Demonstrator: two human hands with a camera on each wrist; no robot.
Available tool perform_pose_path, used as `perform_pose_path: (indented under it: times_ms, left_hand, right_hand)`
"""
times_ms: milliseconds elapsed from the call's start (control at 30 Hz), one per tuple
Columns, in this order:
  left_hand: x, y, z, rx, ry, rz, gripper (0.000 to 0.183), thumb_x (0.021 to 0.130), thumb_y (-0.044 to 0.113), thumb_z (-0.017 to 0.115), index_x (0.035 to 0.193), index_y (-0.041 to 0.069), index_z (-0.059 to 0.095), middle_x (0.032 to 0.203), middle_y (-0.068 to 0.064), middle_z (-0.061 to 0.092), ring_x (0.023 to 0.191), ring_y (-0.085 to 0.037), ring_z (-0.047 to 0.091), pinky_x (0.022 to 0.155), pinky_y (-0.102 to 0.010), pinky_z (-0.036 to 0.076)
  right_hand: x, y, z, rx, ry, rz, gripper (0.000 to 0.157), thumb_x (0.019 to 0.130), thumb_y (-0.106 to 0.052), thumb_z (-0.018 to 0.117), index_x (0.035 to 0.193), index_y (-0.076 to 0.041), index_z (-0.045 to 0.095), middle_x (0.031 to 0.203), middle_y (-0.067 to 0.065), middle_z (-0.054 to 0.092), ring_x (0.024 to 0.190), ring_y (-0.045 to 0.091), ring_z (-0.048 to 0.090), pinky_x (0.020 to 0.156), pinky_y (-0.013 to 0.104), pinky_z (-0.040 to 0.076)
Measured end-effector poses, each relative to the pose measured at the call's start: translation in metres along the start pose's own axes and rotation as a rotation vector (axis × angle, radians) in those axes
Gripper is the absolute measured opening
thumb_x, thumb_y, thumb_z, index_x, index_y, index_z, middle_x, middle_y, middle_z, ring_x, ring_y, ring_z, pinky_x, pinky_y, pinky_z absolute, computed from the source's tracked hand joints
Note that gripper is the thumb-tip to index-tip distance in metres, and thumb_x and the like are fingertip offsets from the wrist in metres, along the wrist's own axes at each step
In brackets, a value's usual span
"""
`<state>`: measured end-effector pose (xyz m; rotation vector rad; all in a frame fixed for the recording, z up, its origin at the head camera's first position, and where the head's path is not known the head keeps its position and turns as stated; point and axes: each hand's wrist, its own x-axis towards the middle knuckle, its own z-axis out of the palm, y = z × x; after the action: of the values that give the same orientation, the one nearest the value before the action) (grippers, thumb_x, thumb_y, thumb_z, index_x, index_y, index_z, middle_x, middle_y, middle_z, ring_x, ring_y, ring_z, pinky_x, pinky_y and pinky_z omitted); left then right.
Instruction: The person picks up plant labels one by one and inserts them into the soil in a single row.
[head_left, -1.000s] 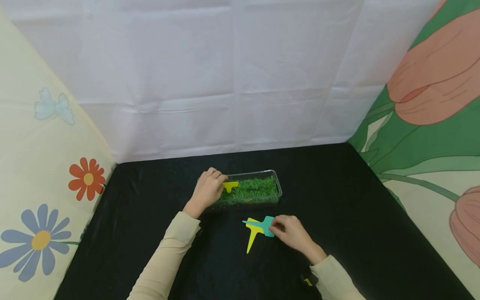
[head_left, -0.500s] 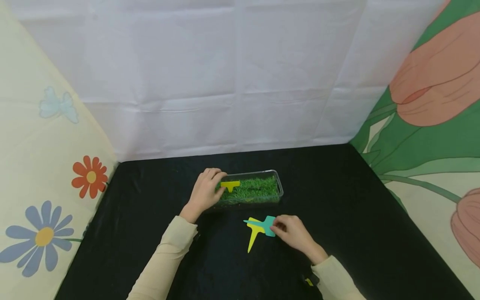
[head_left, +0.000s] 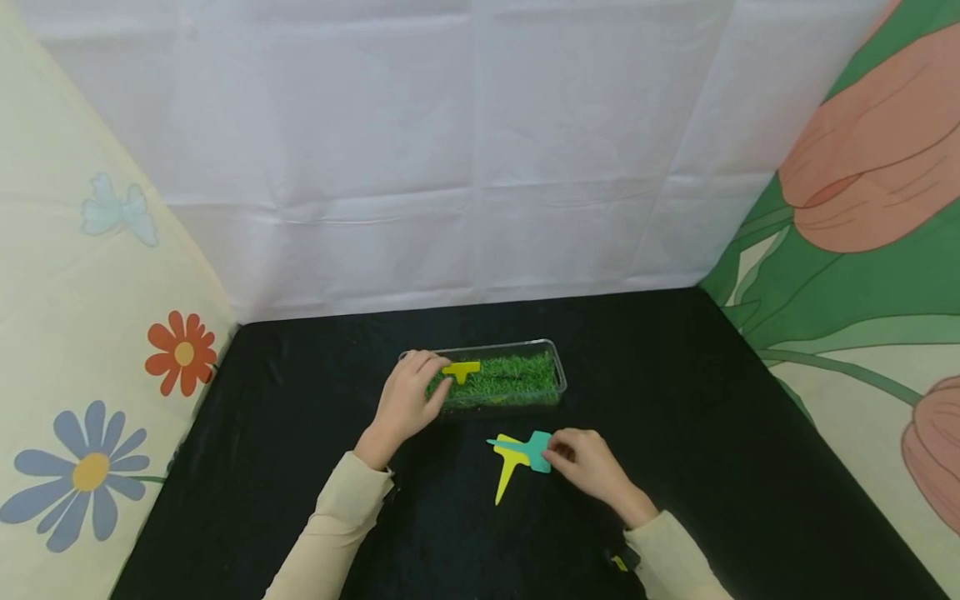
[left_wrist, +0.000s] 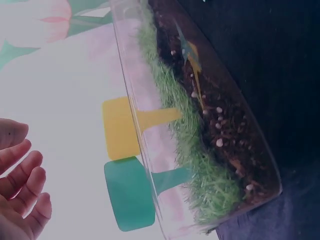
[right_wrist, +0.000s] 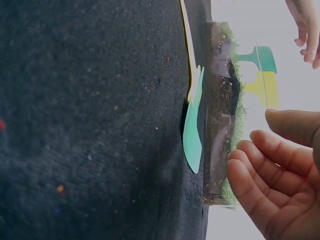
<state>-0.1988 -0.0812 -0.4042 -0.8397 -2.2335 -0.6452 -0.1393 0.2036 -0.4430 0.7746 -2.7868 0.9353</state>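
A clear plastic container [head_left: 562, 379] holds dark soil topped with green grass [head_left: 517, 375]. Stuck upright in it are a yellow T-shaped plant label [head_left: 467, 367] and a teal one [left_wrist: 130, 195], side by side; the left hand hides the teal one in the head view. My left hand [head_left: 405, 400] is at the container's left end, fingers loosely bent, apart from both labels in the left wrist view. My right hand [head_left: 591, 468] hovers by a teal plant label [head_left: 537, 452] lying across a yellow one [head_left: 506, 479]; its relaxed fingers hold nothing in the right wrist view.
A black cloth [head_left: 720, 467] covers the table. White fabric [head_left: 480, 167] hangs at the back, with flower-patterned cloths at left [head_left: 45, 333] and right [head_left: 862, 333]. A small black object with a yellow spot [head_left: 621, 560] is by the right cuff.
My left hand has drawn back from the standing labels toward the lower left, its thumb and fingers spreading apart. The labels and container stay in place; my right hand has hardly moved.
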Motion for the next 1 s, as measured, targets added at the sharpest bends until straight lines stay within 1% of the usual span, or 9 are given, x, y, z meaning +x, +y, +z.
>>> perform_pose_path:
  times_ms: [167,300,500,600,667,800,900,1000]
  left_hand:
    - [-0.014,0.007,-0.001,-0.040,0.031,-0.022,0.018,0.076,0.006,0.071,0.093,0.004,0.065,0.086,-0.004,0.059,0.075,-0.018,0.053,0.066,-0.031,0.045]
    - [-0.031,0.011,-0.002,-0.075,0.049,-0.067,0.017,0.075,0.005,0.072,0.091,0.005,0.065,0.084,-0.003,0.060,0.075,-0.017,0.053,0.065,-0.031,0.046]
    - [-0.054,0.015,0.001,-0.110,0.037,-0.156,0.017,0.074,0.004,0.073,0.089,0.005,0.066,0.083,-0.002,0.060,0.077,-0.016,0.054,0.067,-0.032,0.047]
    - [-0.061,0.015,0.003,-0.113,0.032,-0.179,0.017,0.074,0.003,0.073,0.089,0.005,0.066,0.083,-0.001,0.060,0.077,-0.016,0.054,0.066,-0.032,0.047]
    - [-0.065,0.015,0.004,-0.117,0.033,-0.180,0.017,0.074,0.003,0.072,0.089,0.006,0.066,0.083,-0.001,0.060,0.077,-0.016,0.054,0.066,-0.032,0.047]
    - [-0.068,0.014,0.007,-0.132,0.044,-0.154,0.017,0.073,0.003,0.073,0.089,0.005,0.065,0.083,-0.001,0.060,0.077,-0.016,0.054,0.066,-0.031,0.047]
    - [-0.070,0.014,0.009,-0.142,0.050,-0.142,0.018,0.073,0.003,0.073,0.088,0.005,0.065,0.083,-0.001,0.060,0.077,-0.016,0.054,0.066,-0.030,0.047]
    - [-0.072,0.014,0.011,-0.147,0.052,-0.146,0.018,0.073,0.003,0.073,0.088,0.005,0.065,0.083,-0.001,0.060,0.077,-0.016,0.054,0.065,-0.030,0.047]
  right_hand:
    - [0.000,0.000,-0.001,0.002,0.000,0.002,0.007,0.081,-0.007,0.067,0.076,-0.011,0.064,0.069,-0.008,0.057,0.058,0.001,0.051,0.052,0.021,0.045]
    - [0.000,0.001,-0.002,0.009,-0.006,0.003,0.007,0.081,-0.007,0.067,0.076,-0.011,0.064,0.070,-0.007,0.058,0.059,0.001,0.051,0.053,0.021,0.045]
    - [0.001,0.004,-0.004,-0.004,0.001,0.000,0.006,0.081,-0.007,0.067,0.077,-0.011,0.065,0.071,-0.006,0.058,0.059,0.001,0.051,0.053,0.021,0.045]
    - [0.001,0.006,-0.005,-0.012,-0.003,0.010,0.005,0.081,-0.007,0.067,0.078,-0.011,0.065,0.071,-0.006,0.058,0.059,0.001,0.051,0.053,0.021,0.045]
    - [0.001,0.007,-0.005,-0.016,-0.010,0.013,0.005,0.081,-0.007,0.067,0.078,-0.010,0.065,0.071,-0.006,0.058,0.059,0.001,0.051,0.053,0.021,0.044]
    - [0.002,0.008,-0.006,-0.029,-0.029,0.007,0.004,0.082,-0.009,0.066,0.078,-0.008,0.065,0.071,-0.006,0.058,0.059,0.001,0.050,0.053,0.021,0.044]
    - [0.003,0.011,-0.007,-0.047,-0.045,-0.017,0.003,0.082,-0.008,0.066,0.079,-0.006,0.065,0.072,-0.006,0.057,0.060,0.002,0.050,0.053,0.021,0.043]
    - [0.005,0.013,-0.008,-0.067,-0.064,-0.051,0.002,0.080,-0.005,0.067,0.082,-0.004,0.066,0.073,-0.004,0.058,0.061,0.004,0.052,0.053,0.021,0.044]
